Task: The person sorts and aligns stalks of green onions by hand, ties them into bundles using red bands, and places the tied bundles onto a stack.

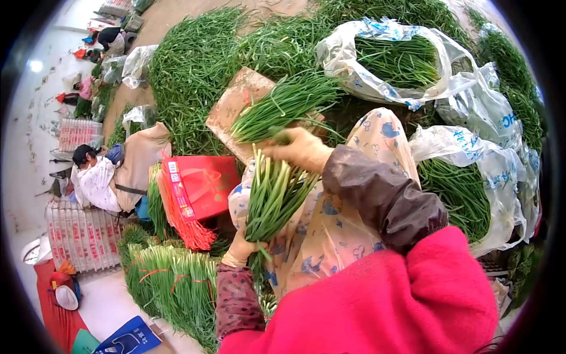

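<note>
A bunch of green stalks [277,203] is held upright over the lap, its lower, leafy part clasped in the gloved left hand [239,248] and its pale ends pointed away from the body. The gloved right hand [299,150] is held apart from the left, just beyond those pale ends and beside the near edge of a loose pile [289,106]; its fingers are blurred, and whether anything is gripped by them cannot be told. The loose pile is laid across a brown board [239,94], which is set slantwise in front of the knees. The lap is covered by a pale apron [339,236] printed with blue shapes. To the left of the bunch, a red box [209,186] is seen with red ties [197,235] hung over its side, and nearer the body tied bundles [171,277] are stood close together, bound with red bands. Beyond the board, a large heap [194,76] of greens is spread on the ground. On the right, more greens are held in an upper plastic bag [336,53] and a lower plastic bag [507,162].
</note>
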A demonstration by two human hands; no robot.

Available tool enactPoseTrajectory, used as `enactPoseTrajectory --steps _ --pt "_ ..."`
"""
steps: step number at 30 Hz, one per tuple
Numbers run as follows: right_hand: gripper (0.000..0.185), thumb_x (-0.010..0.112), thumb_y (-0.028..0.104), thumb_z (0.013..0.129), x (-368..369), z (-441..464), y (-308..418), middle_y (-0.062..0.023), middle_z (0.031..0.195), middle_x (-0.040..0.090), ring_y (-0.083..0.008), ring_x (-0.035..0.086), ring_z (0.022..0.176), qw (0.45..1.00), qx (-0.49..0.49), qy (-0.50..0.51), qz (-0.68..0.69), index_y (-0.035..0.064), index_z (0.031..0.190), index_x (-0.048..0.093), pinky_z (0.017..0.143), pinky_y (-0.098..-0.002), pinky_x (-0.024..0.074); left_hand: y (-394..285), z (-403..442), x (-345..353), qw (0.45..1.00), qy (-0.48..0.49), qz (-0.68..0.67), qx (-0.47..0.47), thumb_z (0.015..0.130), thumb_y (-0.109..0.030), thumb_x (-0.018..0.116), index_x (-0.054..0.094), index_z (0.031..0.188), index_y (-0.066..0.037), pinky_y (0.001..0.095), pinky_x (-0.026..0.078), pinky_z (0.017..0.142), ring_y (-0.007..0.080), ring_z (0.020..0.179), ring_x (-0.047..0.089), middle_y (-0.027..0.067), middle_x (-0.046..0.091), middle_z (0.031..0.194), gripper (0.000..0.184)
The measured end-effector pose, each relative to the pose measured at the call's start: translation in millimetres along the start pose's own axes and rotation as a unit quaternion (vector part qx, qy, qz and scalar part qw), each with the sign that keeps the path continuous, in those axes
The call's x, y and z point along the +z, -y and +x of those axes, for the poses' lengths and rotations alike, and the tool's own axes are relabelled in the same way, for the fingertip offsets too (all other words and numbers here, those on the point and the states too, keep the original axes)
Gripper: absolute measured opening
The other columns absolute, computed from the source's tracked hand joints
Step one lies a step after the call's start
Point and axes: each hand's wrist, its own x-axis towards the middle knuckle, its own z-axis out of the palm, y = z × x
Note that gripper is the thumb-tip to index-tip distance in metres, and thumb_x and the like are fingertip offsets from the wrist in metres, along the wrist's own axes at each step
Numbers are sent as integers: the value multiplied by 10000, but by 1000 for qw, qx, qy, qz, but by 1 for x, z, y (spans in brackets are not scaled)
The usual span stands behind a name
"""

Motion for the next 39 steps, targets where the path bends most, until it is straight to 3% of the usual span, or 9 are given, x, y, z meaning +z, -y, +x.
enactPoseTrajectory --steps 2,9,15,17,20,24,31,35,39 --pt "366 634 413 892 -2 5 0 -27 810 649 -118 576 737 973 19 -69 218 49 909 668 730 -264 460 0 -2 -12 1000 4 -18 13 633 20 782 554 1222 19 332 531 706 205 838 641 100 657 1030 632" --pt "233 604 236 923 -75 3 14 -1 757 575 -91 483 625 983 -24 -142 110 47 1057 634 580 -223 421 1 7 -1 989 35 -135 -42 619 4 762 554 1178 37 330 498 548 235 632 616 137 650 949 597" --pt "981 767 215 758 -53 1 23 -189 1225 570 -234 578 1045 973 8 154 -173 69 1505 150 879 -366 488 -4 15 -1 990 59 -115 -61 630 12 753 541 1209 -7 336 510 565 236 635 616 121 648 916 617" --pt "983 777 200 739 -36 -3 32 -209 1259 561 -265 570 1096 949 151 264 -86 73 1502 172 919 -375 468 -5 16 -1 991 64 -101 -67 634 18 750 541 1210 -14 337 510 562 236 634 615 123 649 917 614" --pt "857 756 184 755 -20 27 -23 -119 1081 644 -157 615 885 956 -25 245 -159 54 1468 299 788 -272 494 -7 14 -2 993 67 -83 -59 648 46 748 499 1264 -38 343 509 553 247 646 625 135 655 941 669" --pt "623 650 291 878 -17 3 -22 -38 792 671 -116 628 738 991 58 106 -61 64 1414 427 649 -263 496 -1 13 -3 991 65 -108 -45 660 71 723 444 1321 -57 354 508 560 265 652 623 157 647 998 729" --pt "333 566 271 945 -27 3 -28 -13 1056 697 -126 642 783 957 12 -154 -244 96 1226 606 701 -268 528 -12 19 0 989 76 -91 -83 663 91 704 432 1339 -78 364 508 564 265 668 625 151 642 1014 748" --pt "256 550 245 956 -65 -6 1 -33 1012 706 -124 636 761 983 6 -185 15 79 1118 658 725 -263 534 -17 15 9 993 21 -88 -71 608 31 723 526 1243 -16 361 510 548 256 622 617 142 656 954 667" --pt "380 675 336 825 -25 -42 36 -109 1256 588 -266 558 1131 883 -86 -11 -461 65 1091 670 886 -379 479 -6 25 -4 995 47 -68 -49 640 73 735 499 1280 -25 357 534 590 246 684 643 126 657 998 689"
